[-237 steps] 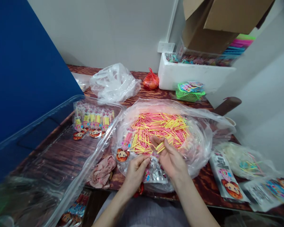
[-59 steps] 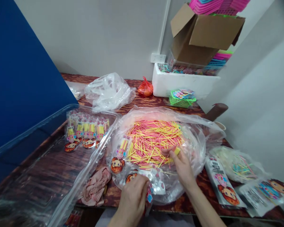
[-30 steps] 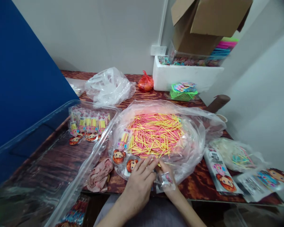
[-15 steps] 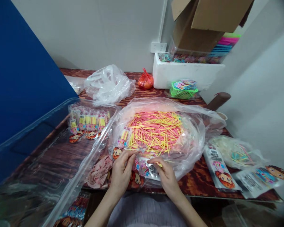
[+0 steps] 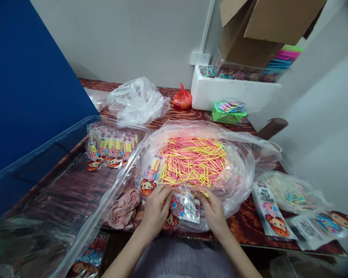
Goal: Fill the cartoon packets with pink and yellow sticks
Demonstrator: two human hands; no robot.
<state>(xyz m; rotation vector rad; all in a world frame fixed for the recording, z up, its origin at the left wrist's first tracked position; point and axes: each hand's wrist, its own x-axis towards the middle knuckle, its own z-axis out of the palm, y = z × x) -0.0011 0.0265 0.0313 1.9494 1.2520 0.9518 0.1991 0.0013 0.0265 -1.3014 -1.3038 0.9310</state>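
My left hand (image 5: pixel 158 205) is closed, its fingertips pinching the upper edge of a clear printed packet (image 5: pixel 188 210) that lies in front of me. On the packet's other side, my right hand (image 5: pixel 214 210) is closed on a few thin sticks, with a yellow end (image 5: pixel 205 194) showing by the thumb; its fingertips reach to the packet's mouth. Just beyond both hands, a heap of pink and yellow sticks (image 5: pixel 194 160) lies in an opened clear plastic bag (image 5: pixel 240 181). A filled stick packet (image 5: pixel 153 172) with a cartoon head rests at the heap's left edge.
To the left stands a clear plastic bin (image 5: pixel 101 200) with rows of filled packets (image 5: pixel 113 146). A pink cloth (image 5: pixel 123 208) lies beside it. Flat packets (image 5: pixel 274 212) are at the right. Behind are a white foam box (image 5: pixel 234 90), a green basket (image 5: pixel 227 117) and a red bag (image 5: pixel 182 98).
My hands have come up slightly toward the heap, the right one bringing its sticks to the packet's mouth. More of the packet shows between them. The whole view has shifted slightly.
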